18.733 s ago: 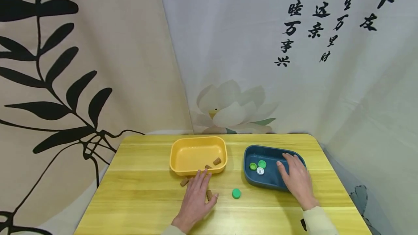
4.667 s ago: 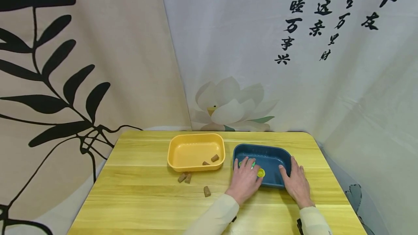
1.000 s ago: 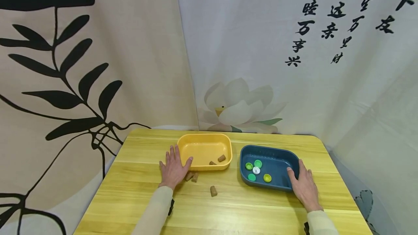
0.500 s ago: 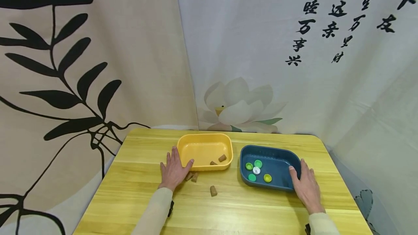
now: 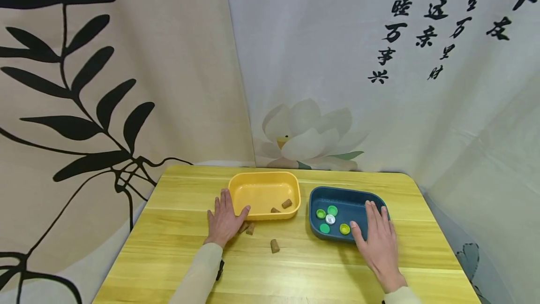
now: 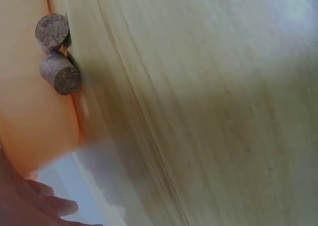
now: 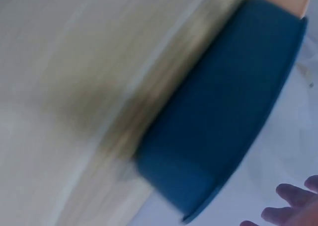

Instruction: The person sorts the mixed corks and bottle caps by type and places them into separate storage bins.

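Observation:
In the head view my left hand [image 5: 223,219] lies at the left end of a yellow tray [image 5: 265,217], fingers straight and thumb by its front corner. My right hand [image 5: 379,240] overlaps the right part of a blue tray [image 5: 314,233], fingers extended and spread from the thumb. Inside the blue tray are several bottle caps: green ones, a white cap [image 5: 330,219] and a yellow cap [image 5: 344,229]. Two corks sit in the yellow tray, one a tilted cork [image 5: 287,203]. Against its front wall, the left wrist view shows two corks, the nearer cork [image 6: 60,74] lying on its side.
Another cork [image 5: 275,246] lies on the wooden table [image 5: 295,276], in front of the yellow tray. Behind the table's back edge hangs a printed cloth [image 5: 303,60] with a plant, a lotus and black characters.
The green cap once on the table is gone from there; more caps lie in the blue tray. My left hand went from the blue tray to the yellow one; my right hand left the rim.

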A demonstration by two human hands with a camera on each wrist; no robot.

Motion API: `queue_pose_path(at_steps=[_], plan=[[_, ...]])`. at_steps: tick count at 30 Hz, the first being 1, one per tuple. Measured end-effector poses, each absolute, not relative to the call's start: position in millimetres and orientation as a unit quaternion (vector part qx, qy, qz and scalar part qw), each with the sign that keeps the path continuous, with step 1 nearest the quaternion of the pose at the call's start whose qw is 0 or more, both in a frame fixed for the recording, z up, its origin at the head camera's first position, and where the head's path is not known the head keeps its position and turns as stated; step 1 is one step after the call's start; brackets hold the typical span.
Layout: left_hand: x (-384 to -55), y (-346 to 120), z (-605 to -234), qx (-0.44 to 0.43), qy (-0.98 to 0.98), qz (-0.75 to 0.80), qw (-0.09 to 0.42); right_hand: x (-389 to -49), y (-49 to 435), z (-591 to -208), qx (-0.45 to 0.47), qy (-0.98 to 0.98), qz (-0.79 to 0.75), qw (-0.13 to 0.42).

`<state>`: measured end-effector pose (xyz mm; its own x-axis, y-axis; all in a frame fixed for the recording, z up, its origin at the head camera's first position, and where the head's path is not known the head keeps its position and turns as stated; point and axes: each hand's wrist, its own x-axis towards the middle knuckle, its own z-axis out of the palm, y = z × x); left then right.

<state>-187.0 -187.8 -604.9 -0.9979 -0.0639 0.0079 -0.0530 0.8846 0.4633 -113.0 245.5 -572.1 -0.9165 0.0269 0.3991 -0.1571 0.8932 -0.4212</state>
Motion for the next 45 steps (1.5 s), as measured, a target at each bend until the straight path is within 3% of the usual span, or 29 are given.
queue_pose_path(at_steps=[26,30,45], plan=[[-187,-188,-607,0.029,-0.970,-0.238,0.026,-85,141,-581,0.250,-0.892,0.250,0.280],[-187,-189,-608,0.031,-0.971,-0.238,0.023,-81,127,-583,0.256,-0.900,0.250,0.248],[-188,-188,-607,0.035,-0.969,-0.244,0.020,-82,89,-588,0.231,-0.946,0.225,0.015]])
